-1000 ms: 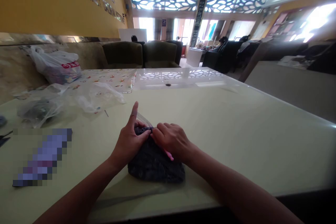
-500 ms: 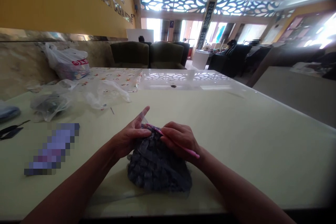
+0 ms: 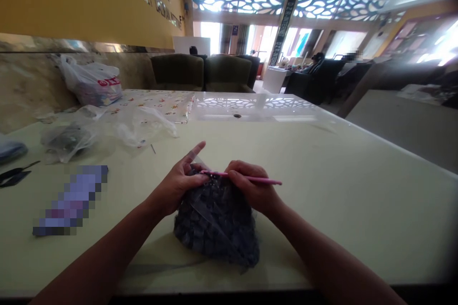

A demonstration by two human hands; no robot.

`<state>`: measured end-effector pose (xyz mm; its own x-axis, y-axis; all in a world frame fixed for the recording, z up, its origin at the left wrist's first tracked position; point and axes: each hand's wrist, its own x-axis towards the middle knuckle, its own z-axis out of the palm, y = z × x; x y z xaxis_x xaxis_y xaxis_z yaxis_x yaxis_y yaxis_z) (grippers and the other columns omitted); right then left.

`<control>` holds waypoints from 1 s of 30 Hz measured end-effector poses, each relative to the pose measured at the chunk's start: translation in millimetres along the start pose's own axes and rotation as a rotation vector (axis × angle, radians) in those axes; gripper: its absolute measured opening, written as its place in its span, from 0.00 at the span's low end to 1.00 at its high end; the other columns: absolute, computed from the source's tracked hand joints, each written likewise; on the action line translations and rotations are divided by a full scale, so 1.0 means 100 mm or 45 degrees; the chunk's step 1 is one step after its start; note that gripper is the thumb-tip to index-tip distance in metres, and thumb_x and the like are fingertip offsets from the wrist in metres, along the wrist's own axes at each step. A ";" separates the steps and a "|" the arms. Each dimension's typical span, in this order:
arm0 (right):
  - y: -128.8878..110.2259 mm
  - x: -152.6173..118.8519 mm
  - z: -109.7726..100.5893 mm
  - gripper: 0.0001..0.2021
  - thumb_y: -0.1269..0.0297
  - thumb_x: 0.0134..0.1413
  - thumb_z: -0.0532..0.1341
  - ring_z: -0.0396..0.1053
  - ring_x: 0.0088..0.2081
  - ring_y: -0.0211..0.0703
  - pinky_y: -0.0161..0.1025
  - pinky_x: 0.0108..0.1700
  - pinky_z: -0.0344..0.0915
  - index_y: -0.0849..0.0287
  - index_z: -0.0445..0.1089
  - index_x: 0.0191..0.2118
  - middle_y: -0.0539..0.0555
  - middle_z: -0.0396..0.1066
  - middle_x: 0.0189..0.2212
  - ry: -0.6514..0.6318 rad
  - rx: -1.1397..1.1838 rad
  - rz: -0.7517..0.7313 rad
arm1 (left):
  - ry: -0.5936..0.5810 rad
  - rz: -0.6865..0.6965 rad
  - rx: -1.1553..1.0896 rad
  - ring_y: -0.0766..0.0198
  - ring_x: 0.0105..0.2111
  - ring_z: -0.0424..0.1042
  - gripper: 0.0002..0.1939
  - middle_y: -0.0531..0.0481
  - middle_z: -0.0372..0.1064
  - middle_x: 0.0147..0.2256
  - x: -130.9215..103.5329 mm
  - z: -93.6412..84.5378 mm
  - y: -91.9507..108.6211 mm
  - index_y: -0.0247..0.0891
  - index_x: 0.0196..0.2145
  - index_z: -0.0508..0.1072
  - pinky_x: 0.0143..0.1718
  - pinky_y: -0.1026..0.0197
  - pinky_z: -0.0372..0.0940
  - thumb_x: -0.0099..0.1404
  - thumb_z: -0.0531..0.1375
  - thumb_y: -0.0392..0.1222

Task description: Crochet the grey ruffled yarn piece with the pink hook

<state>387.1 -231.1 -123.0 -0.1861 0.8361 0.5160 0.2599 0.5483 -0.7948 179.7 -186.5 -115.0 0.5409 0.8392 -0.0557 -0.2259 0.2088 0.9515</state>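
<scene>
Obs.: two bare human hands, left (image 3: 179,183) and right (image 3: 255,188), five-fingered build, slim tapering fingers. Left forearm (image 3: 110,243) and right forearm (image 3: 318,245) likewise bare for the whole length visible from here; smooth outline, narrow at wrist, broadening toward elbow. Nail detail: too small to read.

Pixelation obscures 1 purple-blue item (image 3: 71,200) at left.

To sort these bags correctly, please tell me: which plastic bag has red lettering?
The white bag beside the wall. No lettering shows on the clear bag holding something dark, or on the crumpled clear bag to its right.
</scene>
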 end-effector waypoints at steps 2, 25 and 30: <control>-0.01 -0.03 0.07 0.11 0.65 0.63 0.57 0.59 0.25 0.32 0.31 0.28 0.57 0.60 0.67 0.29 0.47 0.63 0.23 0.076 -0.093 -0.104 | -0.004 -0.018 0.013 0.70 0.31 0.70 0.41 0.55 0.69 0.35 -0.02 0.06 -0.02 0.51 0.64 0.61 0.35 0.68 0.64 0.55 0.69 0.34; 0.01 -0.10 0.17 0.04 0.71 0.62 0.59 0.66 0.29 0.39 0.37 0.33 0.63 0.57 0.67 0.34 0.51 0.68 0.25 0.264 -0.911 -0.761 | -0.117 -0.191 -0.223 0.66 0.32 0.74 0.38 0.51 0.76 0.36 -0.01 0.10 -0.01 0.45 0.61 0.66 0.37 0.65 0.67 0.54 0.68 0.31; -0.08 -0.06 0.08 0.08 0.72 0.63 0.56 0.67 0.27 0.36 0.34 0.30 0.64 0.59 0.69 0.32 0.52 0.70 0.27 0.146 -0.384 -0.472 | -0.107 -0.146 -0.178 0.64 0.30 0.75 0.38 0.49 0.76 0.34 0.01 -0.06 0.09 0.41 0.61 0.68 0.34 0.65 0.68 0.52 0.68 0.32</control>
<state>378.0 -240.6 -122.0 -0.2169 0.5706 0.7920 0.4621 0.7747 -0.4316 173.4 -181.1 -107.8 0.6338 0.7625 -0.1300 -0.2662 0.3729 0.8889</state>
